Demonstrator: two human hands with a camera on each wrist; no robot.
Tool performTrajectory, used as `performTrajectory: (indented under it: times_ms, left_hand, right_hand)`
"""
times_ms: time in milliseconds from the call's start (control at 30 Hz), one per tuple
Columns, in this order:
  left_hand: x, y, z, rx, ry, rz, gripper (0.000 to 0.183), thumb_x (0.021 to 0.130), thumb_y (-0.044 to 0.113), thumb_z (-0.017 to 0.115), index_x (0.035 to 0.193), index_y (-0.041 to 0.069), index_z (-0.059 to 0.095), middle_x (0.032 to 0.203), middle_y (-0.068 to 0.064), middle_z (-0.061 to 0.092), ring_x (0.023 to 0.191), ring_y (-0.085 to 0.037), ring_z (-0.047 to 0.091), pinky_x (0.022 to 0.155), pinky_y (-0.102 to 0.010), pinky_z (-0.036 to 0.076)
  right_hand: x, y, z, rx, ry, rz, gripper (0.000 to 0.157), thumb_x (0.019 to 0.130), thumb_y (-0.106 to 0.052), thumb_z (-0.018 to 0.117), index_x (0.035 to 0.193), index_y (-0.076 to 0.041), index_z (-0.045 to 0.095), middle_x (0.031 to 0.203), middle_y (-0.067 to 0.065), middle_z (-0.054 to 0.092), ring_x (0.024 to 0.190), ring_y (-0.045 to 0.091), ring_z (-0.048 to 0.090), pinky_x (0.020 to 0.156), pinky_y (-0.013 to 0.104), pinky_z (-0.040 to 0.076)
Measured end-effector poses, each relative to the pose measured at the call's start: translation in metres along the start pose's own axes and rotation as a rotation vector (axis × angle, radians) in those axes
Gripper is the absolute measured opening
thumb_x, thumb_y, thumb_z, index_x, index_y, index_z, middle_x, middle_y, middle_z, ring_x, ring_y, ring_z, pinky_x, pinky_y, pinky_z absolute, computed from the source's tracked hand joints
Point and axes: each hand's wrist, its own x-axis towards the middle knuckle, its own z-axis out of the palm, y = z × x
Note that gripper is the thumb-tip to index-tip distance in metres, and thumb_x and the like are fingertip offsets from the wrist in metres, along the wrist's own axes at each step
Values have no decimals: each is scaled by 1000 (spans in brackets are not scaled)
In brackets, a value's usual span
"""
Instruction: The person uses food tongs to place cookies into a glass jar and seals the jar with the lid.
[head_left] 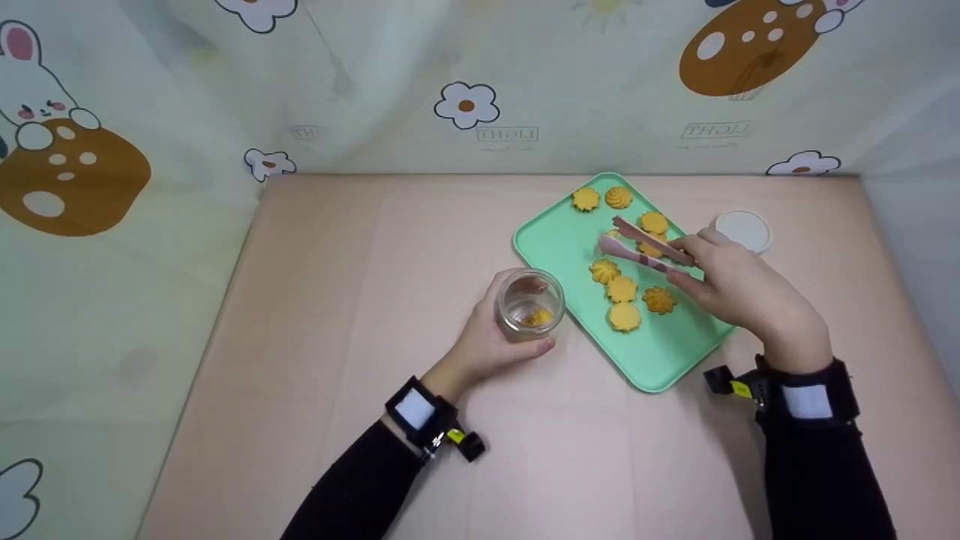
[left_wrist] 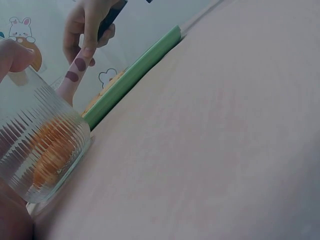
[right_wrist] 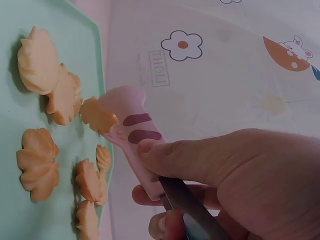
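Note:
My left hand [head_left: 484, 334] grips a clear ribbed glass jar [left_wrist: 35, 107] beside the tray's left edge, thumb and fingers around it. Golden cookies [left_wrist: 55, 152] lie at the bottom of the jar. Over the green tray [head_left: 551, 229], my right hand [head_left: 750, 289] holds pink tongs [head_left: 637, 251] with dark spots between thumb and fingers. Their tips are at a cookie [right_wrist: 95, 115] on the tray's left part; whether they pinch it I cannot tell. Several flower-shaped and swirled cookies lie about, including one swirl [head_left: 660, 300] below the tongs.
A round white lid [head_left: 742, 231] lies on the table right of the tray, just beyond my right hand. The pale pink tabletop [head_left: 337, 300] stretches to the left. At the back hangs a printed cloth [head_left: 375, 97] with flowers and rabbits.

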Motion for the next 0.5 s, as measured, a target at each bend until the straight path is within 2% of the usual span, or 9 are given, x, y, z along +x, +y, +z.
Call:
performTrajectory:
  times_ms: [233,367,500]
  left_hand:
    - [0,1,0,-2,0,-11,89,77,21,97,152,14,50,145,-1,65,137,-20,60,121,-44,45]
    - [0,1,0,7,2,-9,90,77,22,97,153,14,50,145,-1,65,138,-21,60,121,-45,45]
    - [0,1,0,11,5,-10,90,78,23,97,154,14,50,145,-1,64,138,-20,59,122,-45,44]
  right_hand:
    - [-1,1,-1,-19,60,-22,26,107,-9,67,127,8,67,108,21,66,91,33,63,76,49,56]
    - [1,-1,2,-27,78,-24,32,105,-12,71,128,9,66,110,23,65,90,35,62,75,51,56]
    - [6,-8,9,-7,95,1,45,106,-21,72,138,9,62,117,26,63,96,38,62,81,57,58]
